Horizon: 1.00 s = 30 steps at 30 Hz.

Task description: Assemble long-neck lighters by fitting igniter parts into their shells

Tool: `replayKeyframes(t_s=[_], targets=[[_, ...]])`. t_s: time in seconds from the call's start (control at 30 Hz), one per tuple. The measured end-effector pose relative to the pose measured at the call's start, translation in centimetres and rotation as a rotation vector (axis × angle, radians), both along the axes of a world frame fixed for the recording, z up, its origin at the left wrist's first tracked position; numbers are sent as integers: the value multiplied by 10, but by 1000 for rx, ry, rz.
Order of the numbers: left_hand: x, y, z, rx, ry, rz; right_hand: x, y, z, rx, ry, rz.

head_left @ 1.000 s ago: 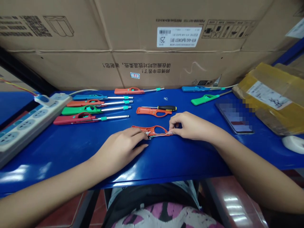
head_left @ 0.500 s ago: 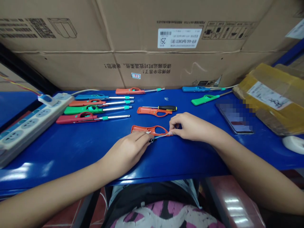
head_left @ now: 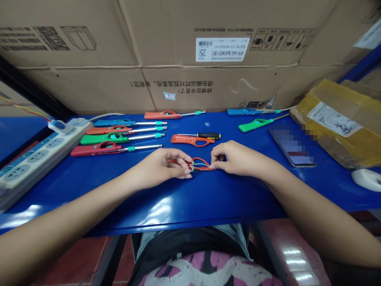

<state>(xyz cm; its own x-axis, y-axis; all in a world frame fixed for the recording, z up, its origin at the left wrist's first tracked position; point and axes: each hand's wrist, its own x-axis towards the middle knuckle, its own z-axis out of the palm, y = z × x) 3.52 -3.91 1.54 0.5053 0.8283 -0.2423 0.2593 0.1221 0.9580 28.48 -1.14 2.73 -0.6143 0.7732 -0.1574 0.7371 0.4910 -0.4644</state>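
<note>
An orange half-shell of a long-nosed lighter [head_left: 201, 159] lies in front of me, its left part covered by my left hand [head_left: 162, 166]. Between the thumb and fingers of that hand is a small dark part with thin wires [head_left: 192, 168]. White and greenish wires run from it over the handle loop to the right. There my right hand [head_left: 230, 157] pinches the wires at the shell's right end. Just behind lies the other orange half-shell [head_left: 193, 140], with a black-and-yellow screwdriver [head_left: 208, 136] along its far side.
Several lighters with metal tubes lie at left, a red one [head_left: 97, 148] nearest. A power strip [head_left: 38, 157] stands beside them. Blue [head_left: 244, 112] and green lighters [head_left: 254, 125] lie at back right, near a phone [head_left: 290, 147], yellow-taped parcel [head_left: 339, 121] and white mouse [head_left: 367, 179]. Cardboard [head_left: 178, 51] rises behind.
My left hand has turned from palm down to thumb toward me, with the small wired part now between its fingers. My right hand keeps its pinch in nearly the same spot.
</note>
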Motion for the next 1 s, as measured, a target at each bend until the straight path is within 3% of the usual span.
replayKeyframes(t_s=[0.2, 0.37, 0.47, 0.63, 0.7, 1.0], targets=[[4, 17, 1, -93, -113, 154, 1, 1, 0, -29, 4, -15], [5, 22, 0, -62, -106, 143, 1, 1, 0, -41, 2, -23], [3, 24, -2, 75, -32, 90, 1, 1, 0, -34, 6, -19], [-2, 27, -1, 607, 267, -77, 2, 1, 0, -39, 9, -16], [-4, 27, -1, 740, 331, -141, 2, 1, 0, -43, 14, -19], [-11, 22, -9, 822, 335, -178, 2, 1, 0, -51, 21, -27]])
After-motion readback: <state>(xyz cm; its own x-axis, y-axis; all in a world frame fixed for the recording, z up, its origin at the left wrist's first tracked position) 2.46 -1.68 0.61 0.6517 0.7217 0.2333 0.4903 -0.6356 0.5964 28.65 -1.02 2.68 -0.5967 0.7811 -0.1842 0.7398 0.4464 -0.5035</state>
